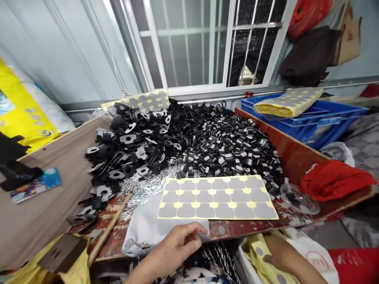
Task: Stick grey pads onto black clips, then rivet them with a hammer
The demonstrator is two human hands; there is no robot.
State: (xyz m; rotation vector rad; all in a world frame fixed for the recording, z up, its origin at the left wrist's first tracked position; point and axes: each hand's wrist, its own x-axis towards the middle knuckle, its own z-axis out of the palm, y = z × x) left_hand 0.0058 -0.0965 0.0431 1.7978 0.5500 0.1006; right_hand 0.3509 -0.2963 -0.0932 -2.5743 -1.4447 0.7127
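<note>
Window (195, 43) behind red worktop (233, 228), apparently worn, heaped with black parts (225, 146)

A: Cut off?
B: Yellow sack (22, 110), left edge; red bag (308, 15), top edge; left forearm (145, 270) and right forearm (308, 272), bottom edge.
A: Unclear?
B: Sack's small print, unreadable. Blue bin (334, 126): interior partly hidden under sheet stack (287, 103).
</note>
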